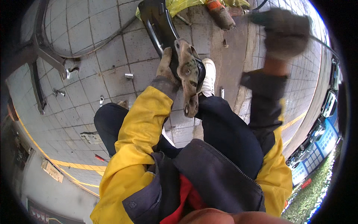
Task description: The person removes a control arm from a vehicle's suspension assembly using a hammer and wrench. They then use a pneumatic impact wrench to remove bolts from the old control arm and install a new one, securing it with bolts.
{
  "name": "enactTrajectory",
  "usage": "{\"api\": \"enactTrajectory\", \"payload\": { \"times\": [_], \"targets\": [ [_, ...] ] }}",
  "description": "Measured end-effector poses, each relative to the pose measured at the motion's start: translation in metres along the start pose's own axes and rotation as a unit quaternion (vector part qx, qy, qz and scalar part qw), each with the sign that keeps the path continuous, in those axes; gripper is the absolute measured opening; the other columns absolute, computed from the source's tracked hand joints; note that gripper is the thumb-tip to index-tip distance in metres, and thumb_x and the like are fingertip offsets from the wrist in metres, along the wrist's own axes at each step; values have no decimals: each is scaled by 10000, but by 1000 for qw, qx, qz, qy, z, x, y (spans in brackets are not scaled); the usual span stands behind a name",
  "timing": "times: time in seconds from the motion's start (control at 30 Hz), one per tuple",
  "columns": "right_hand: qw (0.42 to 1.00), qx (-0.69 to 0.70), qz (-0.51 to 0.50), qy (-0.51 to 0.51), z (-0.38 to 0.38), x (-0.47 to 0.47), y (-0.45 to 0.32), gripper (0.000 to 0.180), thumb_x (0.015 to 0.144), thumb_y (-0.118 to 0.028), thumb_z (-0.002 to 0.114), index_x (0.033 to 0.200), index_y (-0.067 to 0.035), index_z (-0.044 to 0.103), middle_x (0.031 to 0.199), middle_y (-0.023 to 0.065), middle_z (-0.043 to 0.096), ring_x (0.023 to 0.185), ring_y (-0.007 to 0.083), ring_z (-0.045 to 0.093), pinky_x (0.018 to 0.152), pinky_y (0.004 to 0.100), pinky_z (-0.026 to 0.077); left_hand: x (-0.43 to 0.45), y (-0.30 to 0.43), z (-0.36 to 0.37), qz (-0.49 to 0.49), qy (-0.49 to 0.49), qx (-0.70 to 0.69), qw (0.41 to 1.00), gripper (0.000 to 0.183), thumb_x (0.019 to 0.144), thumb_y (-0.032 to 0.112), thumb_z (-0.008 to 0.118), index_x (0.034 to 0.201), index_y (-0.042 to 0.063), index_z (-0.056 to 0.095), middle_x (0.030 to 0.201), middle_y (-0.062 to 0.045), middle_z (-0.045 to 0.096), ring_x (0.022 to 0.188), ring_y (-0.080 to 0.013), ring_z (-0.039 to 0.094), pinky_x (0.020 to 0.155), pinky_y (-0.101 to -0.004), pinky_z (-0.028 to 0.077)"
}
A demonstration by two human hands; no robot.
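Observation:
My left hand (167, 65), in a dirty work glove, grips a black metal control arm (156, 25) near its lower end. Against that end sits a rusty metal bracket (186, 71) over a dark round bushing (200, 71). My right hand (286, 32), also gloved and blurred by motion, is raised at the upper right, with something green and a thin dark rod-like thing or line at it; whether it grips them is unclear. An orange-and-grey air impact wrench (221, 15) lies to the left of that hand, at the end of a hose.
Yellow plastic film (183, 6) lies behind the control arm. A steel socket (129, 76), a combination wrench (101, 101), another metal part (91, 137) and a red-handled tool (100, 158) lie on the tiled floor. Lift arms (50, 58) and a curving hose (103, 44) are at left.

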State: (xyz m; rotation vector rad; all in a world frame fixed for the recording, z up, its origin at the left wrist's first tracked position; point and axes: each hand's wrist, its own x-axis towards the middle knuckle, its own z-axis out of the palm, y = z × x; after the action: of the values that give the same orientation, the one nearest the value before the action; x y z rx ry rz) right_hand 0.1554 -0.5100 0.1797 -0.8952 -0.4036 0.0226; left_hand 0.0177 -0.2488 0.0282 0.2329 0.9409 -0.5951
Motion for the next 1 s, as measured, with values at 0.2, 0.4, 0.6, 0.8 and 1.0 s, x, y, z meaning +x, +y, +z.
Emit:
{"api": "enactTrajectory", "payload": {
  "times": [0.2,0.4,0.6,0.8,1.0],
  "targets": [
    [958,-114,93,245,-4,-76,84,367,1117,-311,433,815,-139,551,656,-11,489,569,175,462,615,346,425,40,-1,-32,25,-163,-2,986,509,1077,508,520,1364,98,615,1237,-131,700,1119,-312,675,1028,-435,544],
    [999,-45,-11,19,17,3,-17,387,1108,-361,466,779,-168,530,665,-27,479,567,138,445,574,314,394,7,-7,-3,6,-63,5,998,552,1064,543,531,1379,97,615,1285,-148,690,1113,-335,683,1001,-482,559],
    [948,-124,121,266,45,-63,93,353,1100,-387,524,840,-150,551,680,-40,481,567,122,466,540,290,397,30,-3,-21,73,-141,38,987,610,1047,566,545,1398,69,587,1268,-139,681,1111,-325,682,1004,-462,569],
    [964,67,138,215,49,-35,29,419,1119,-362,486,744,-178,451,626,-39,394,519,132,374,507,305,358,-1,7,1,37,-57,-7,998,600,1036,569,571,1387,85,623,1273,-164,685,1101,-306,687,965,-448,601],
    [841,-334,394,159,-11,-86,89,560,1069,-473,588,1335,16,653,1169,144,730,1020,205,721,831,326,596,45,15,-23,40,-252,-36,966,651,1074,555,483,1506,69,511,1445,-162,597,1287,-325,608,1116,-453,517]
  ]
}}
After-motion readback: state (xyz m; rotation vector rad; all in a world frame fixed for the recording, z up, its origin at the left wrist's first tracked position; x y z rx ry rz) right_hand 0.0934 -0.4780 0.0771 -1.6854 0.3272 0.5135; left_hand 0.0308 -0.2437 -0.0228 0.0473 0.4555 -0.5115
